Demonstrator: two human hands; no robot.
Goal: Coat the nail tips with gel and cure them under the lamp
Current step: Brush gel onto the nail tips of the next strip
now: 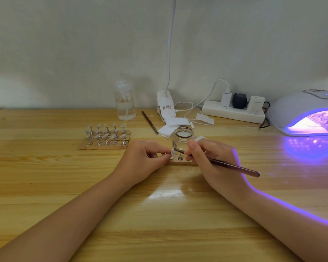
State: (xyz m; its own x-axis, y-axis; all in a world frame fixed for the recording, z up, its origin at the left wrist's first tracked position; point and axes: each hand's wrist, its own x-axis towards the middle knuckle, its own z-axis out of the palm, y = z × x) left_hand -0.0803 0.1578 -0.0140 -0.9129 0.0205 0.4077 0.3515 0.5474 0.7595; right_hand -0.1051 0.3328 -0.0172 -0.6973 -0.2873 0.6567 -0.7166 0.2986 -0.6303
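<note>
A wooden table (45, 186) seen from above, with a pale wall behind it. At the left rear stand two wooden racks (104, 142) side by side, each carrying a row of small metal stands topped with pale, translucent nail tips (106, 127). Behind them is a clear pump bottle (124, 103) part full of clear liquid.

Near the centre, the left hand (142, 159) has its fingers curled, pinching a small stand whose tip (172, 152) looks clear and glossy. This tip is held just above a third rack (180, 162) that lies between the two hands, in front of an open glass jar (183, 138). One bare metal stand (180, 157) is upright on that rack.

The right hand (212, 159) has its fingers closed in a pen grip on a dark brush (233, 167), whose handle points right and toward the viewer. The brush's head meets the held tip.

Behind the jar lie white pads (173, 125), a second brush (150, 122) and the white clamp base of a desk lamp (166, 106), its neck rising out of view. Further right, a white power strip (233, 112) holds three plugs against the wall.

At the far right a white curing lamp (299, 110) is lit, glowing violet inside; the glow spills over the table and edges the right forearm.
</note>
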